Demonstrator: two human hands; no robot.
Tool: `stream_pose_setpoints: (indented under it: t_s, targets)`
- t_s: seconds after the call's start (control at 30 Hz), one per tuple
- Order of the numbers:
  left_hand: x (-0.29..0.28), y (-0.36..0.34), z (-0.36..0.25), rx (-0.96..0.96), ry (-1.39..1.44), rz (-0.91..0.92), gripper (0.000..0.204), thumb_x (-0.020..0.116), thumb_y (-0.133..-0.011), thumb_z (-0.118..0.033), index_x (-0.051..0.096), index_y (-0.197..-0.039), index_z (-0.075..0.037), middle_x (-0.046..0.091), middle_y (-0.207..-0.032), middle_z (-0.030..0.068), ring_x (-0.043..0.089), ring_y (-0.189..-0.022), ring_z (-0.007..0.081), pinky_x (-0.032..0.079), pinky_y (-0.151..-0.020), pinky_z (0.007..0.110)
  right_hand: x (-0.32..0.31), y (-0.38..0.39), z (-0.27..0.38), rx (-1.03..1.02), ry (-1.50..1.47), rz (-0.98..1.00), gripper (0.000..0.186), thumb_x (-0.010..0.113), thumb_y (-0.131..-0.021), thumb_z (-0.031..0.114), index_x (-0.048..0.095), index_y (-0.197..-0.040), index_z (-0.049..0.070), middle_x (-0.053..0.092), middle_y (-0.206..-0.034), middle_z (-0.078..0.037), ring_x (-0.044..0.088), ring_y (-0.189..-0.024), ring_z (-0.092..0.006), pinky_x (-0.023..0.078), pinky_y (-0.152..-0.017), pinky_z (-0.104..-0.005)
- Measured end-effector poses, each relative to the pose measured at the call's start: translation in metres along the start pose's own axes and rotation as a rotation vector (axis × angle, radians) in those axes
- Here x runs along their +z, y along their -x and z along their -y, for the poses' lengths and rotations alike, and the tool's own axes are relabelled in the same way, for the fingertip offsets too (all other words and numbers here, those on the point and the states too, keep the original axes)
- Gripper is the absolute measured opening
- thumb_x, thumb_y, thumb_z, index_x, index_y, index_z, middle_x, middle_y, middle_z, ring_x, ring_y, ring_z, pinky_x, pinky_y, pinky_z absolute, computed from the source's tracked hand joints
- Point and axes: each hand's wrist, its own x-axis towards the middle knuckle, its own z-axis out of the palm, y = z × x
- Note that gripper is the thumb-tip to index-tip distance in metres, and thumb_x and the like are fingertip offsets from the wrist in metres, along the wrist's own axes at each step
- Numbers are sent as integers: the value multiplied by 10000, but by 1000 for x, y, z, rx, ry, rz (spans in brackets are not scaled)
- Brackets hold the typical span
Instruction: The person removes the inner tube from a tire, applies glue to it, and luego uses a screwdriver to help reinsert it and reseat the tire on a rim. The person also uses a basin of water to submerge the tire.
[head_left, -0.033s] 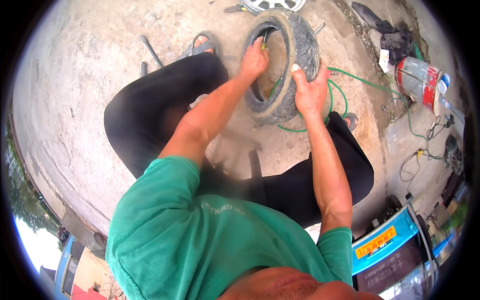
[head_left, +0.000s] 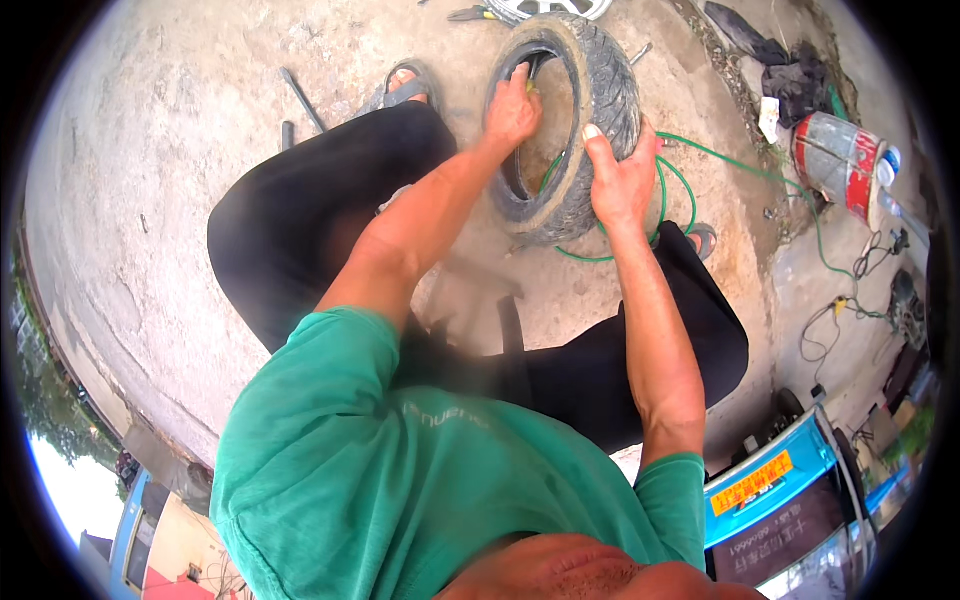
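Observation:
A worn black tire (head_left: 612,90) stands on the concrete between my feet, its tread turned to the right. My left hand (head_left: 513,110) reaches into the tire's opening, closed round a slim tool with a yellow part (head_left: 533,84); the index finger lies along it toward the inner wall. Most of the tool is hidden by the fingers and the tire. On the tire's right side, my right hand (head_left: 622,185) grips the tread and near sidewall, thumb toward me and the other fingers behind the tread.
Behind the tire lie a silver wheel rim (head_left: 545,8) and a dark hand tool (head_left: 470,14). A green hose (head_left: 730,158) runs right past a red-and-grey drum (head_left: 833,165). Metal bars (head_left: 303,101) lie left of my sandalled foot (head_left: 408,88). A blue vehicle (head_left: 770,455) stands at lower right.
My left hand has shifted slightly farther up inside the tire's opening. The tire has tipped up a touch; my right hand keeps its place on it.

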Motion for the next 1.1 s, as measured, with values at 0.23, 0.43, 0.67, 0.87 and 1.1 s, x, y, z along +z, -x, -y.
stream_pose_setpoints:
  t_s: [0.23,0.43,0.67,0.87,1.1]
  targets:
    - [-9,25,23,-87,-448,382,442,444,-965,-195,548,-1364,-37,596,-1277,318,626,-1155,464,514,-983,508,-1,-11,0,110,23,1,847,797,-819,383,438,-1425,-87,548,-1328,-289,545,-1247,-388,422,-1062,-435]
    - [-48,5,15,-54,-461,492,397,502,-927,-157,638,-1278,-30,665,-1223,280,643,-1154,421,517,-988,490,-1,-9,0,60,1,10,846,795,-826,371,430,-1431,-95,552,-1344,-283,549,-1252,-378,417,-1075,-428]
    - [-44,-11,-4,266,22,93,414,582,-900,-185,661,-1285,-57,692,-1192,245,646,-1137,412,509,-997,475,-5,-3,-6,80,-73,44,816,784,-849,349,427,-1440,-85,561,-1364,-258,565,-1250,-336,430,-1068,-411]
    - [-39,22,60,-112,-154,500,415,567,-942,-250,661,-1305,-74,677,-1248,231,681,-1092,376,527,-973,447,-14,-4,-22,189,-90,-8,783,754,-874,341,427,-1442,-87,589,-1331,-254,583,-1229,-339,434,-1065,-403]
    - [-72,3,-30,-117,-26,449,458,529,-967,-218,590,-1401,-85,741,-973,164,717,-738,275,586,-660,388,-18,2,-53,33,17,-26,797,717,-890,377,416,-1469,-81,570,-1373,-241,566,-1246,-309,424,-1076,-394]
